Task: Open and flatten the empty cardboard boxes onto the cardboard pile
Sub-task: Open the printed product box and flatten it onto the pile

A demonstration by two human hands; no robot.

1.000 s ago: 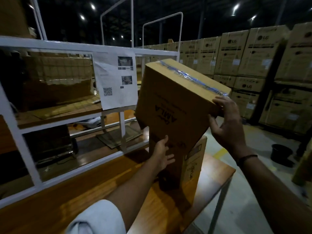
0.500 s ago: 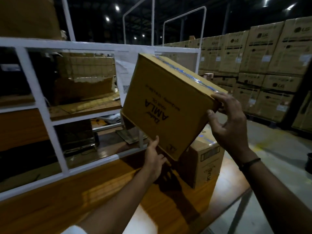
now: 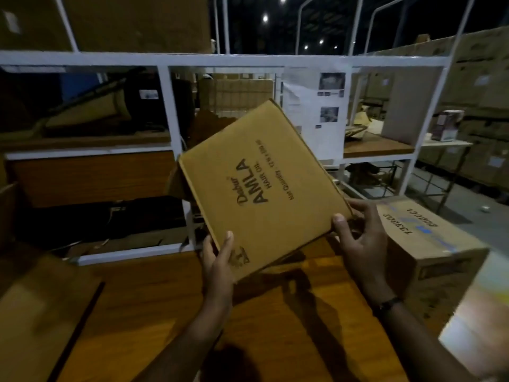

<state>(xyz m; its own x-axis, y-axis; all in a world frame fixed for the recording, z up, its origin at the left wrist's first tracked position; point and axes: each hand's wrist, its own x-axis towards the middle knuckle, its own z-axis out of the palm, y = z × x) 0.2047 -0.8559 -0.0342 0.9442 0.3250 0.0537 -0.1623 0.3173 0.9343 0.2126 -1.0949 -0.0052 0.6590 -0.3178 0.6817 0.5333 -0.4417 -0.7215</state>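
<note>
A brown corrugated cardboard box printed "Dabur AMLA HAIR OIL" (image 3: 264,188) is held tilted in the air above a glossy orange-brown wooden tabletop (image 3: 154,307), one corner raised toward the white metal shelf frame (image 3: 170,117) behind it. Its lowest corner is pinched by the left hand (image 3: 219,267), the thumb laid flat on the printed face and the fingers hidden behind the panel. The box's lower right corner is gripped by the right hand (image 3: 360,238), thumb tip pressed on the front edge and fingers curled round the side; a dark band is worn on that wrist. A loose flap is seen projecting behind the box's left edge, though whether the far end is open cannot be told. A second brown cardboard box sealed with clear tape and stamped with numbers (image 3: 429,244) is set on the table's right end, just beside the right hand. Flat brown cardboard sheets (image 3: 41,312) are laid at the table's left edge, well apart from the held box. Bare tabletop is left between the two forearms, and open grey floor (image 3: 468,210) is seen beyond the table on the right. A white printed paper sheet (image 3: 316,111) is hung on the shelf frame above the box's upper corner
</note>
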